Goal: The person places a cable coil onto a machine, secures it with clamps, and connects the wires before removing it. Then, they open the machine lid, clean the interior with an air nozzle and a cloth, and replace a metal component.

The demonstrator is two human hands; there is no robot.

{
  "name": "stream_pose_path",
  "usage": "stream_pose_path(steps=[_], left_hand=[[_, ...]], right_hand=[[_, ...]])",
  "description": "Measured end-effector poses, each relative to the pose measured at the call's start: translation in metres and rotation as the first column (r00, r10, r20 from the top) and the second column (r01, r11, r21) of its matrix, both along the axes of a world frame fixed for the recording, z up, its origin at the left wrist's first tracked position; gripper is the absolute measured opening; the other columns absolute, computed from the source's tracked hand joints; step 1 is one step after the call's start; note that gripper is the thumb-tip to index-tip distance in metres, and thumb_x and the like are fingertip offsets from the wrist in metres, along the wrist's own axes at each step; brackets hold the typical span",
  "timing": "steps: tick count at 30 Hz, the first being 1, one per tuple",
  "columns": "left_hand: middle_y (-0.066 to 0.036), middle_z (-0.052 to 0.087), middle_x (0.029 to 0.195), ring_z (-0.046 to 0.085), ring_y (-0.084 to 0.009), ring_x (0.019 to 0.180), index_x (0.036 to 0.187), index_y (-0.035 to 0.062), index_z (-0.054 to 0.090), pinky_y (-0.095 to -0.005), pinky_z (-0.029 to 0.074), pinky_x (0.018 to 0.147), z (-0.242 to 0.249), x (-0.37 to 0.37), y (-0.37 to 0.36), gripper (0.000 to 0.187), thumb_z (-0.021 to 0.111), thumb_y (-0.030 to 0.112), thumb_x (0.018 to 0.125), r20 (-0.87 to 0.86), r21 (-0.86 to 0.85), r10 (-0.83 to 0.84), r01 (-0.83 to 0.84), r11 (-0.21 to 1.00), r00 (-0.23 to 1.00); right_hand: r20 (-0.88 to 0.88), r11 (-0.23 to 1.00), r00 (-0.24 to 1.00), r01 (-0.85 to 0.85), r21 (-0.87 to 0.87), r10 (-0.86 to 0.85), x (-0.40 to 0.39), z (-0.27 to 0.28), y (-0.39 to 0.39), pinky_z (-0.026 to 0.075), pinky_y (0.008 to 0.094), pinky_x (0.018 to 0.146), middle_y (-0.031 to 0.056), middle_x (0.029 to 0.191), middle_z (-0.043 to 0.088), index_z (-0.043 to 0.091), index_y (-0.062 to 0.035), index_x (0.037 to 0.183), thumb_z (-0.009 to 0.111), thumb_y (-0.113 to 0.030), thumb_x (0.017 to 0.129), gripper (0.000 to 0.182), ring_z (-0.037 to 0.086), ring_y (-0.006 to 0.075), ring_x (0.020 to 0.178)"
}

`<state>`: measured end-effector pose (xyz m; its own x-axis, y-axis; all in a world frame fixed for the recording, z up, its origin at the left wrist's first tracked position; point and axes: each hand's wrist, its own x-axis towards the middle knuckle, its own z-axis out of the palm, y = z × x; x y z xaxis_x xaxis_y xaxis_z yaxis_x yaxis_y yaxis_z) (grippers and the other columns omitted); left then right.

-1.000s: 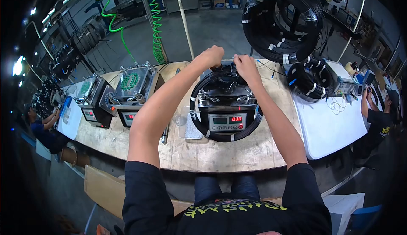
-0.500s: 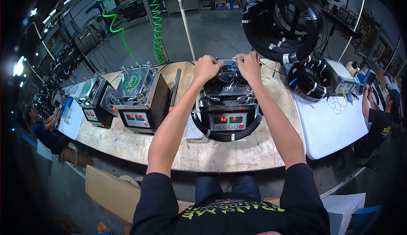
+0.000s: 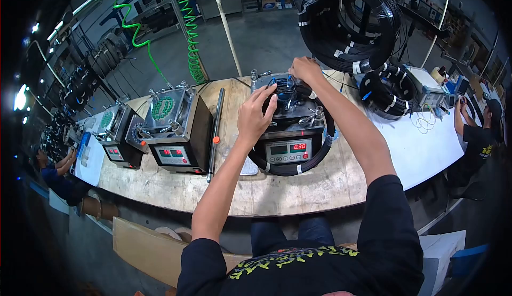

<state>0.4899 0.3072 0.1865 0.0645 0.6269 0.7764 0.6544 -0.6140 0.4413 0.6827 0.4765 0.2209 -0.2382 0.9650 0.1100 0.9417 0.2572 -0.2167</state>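
A metal benchtop machine [image 3: 294,127] with a lit red display stands in front of me, a coil of black cable [image 3: 290,169] looping around its front. On its top plate sits a small bundle of dark cable [image 3: 285,87] with blue ends. My left hand [image 3: 257,112] is at the left side of this bundle, fingers stretched and thumb apart. At the plate's far right corner is my right hand [image 3: 306,70], fingers curled down beside a blue end; whatever is between its fingertips is hidden.
Two similar machines [image 3: 178,130] [image 3: 121,136] with green-patterned tops stand at left. A metal rod [image 3: 216,130] lies beside them. Large black cable coils [image 3: 354,64] hang at back right, near a white instrument box [image 3: 425,87]. People work at both ends of the wooden bench [image 3: 229,194].
My left hand has come nearer and its fingers have opened out beside the cable bundle. My right hand has shifted slightly up and left. The machine's display changed from 52 and 0 to 0.30.
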Motion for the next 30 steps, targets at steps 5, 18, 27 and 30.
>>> stream_pose_path(steps=[5,18,27,30], left_hand=[[-0.018,0.073,0.121,0.072,-0.0352,0.108,0.127,0.0111,0.073,-0.0396,0.057,0.092,-0.004,-0.003,0.002,0.032,0.066,0.018,0.096,-0.02,0.003,0.01,-0.01,1.0,1.0],[-0.019,0.072,0.123,0.071,-0.0378,0.109,0.126,0.0126,0.072,-0.0439,0.057,0.093,-0.007,-0.002,0.002,0.039,0.065,0.015,0.088,-0.015,0.024,0.044,-0.043,0.999,0.999],[-0.019,0.072,0.122,0.07,-0.0377,0.11,0.127,0.0112,0.071,-0.0445,0.057,0.093,-0.007,-0.001,-0.001,0.041,0.064,0.014,0.087,-0.024,0.031,0.057,-0.057,0.998,0.998],[-0.019,0.072,0.122,0.07,-0.0376,0.109,0.127,0.0112,0.071,-0.0445,0.057,0.093,-0.007,0.0,-0.001,0.041,0.064,0.013,0.086,-0.024,0.042,0.056,-0.055,0.998,0.998]], right_hand=[[-0.13,0.974,0.965,0.221,-0.055,-0.227,0.014,-0.002,0.043,0.056,0.0458,0.101,0.0274,0.131,0.066,0.071,0.0013,0.122,0.068,-0.029,0.091,0.043,0.069,0.0408,0.115],[-0.774,0.909,0.61,-0.206,-0.363,-0.171,0.082,-0.031,0.026,0.052,0.0235,0.07,0.0027,0.099,0.066,0.067,-0.0024,0.126,0.055,-0.015,0.107,0.026,0.061,0.0121,0.079],[-0.943,0.947,0.257,-0.186,-0.262,-0.21,0.075,-0.079,0.043,0.03,0.022,0.047,-0.0055,0.073,0.056,0.069,-0.0079,0.104,0.069,-0.023,0.1,0.016,0.042,0.0023,0.057],[-0.906,0.93,0.289,-0.108,-0.352,-0.31,0.074,-0.075,0.04,0.032,0.0262,0.047,-0.0028,0.068,0.053,0.066,-0.0069,0.088,0.076,-0.03,0.091,0.025,0.04,0.0059,0.054]])
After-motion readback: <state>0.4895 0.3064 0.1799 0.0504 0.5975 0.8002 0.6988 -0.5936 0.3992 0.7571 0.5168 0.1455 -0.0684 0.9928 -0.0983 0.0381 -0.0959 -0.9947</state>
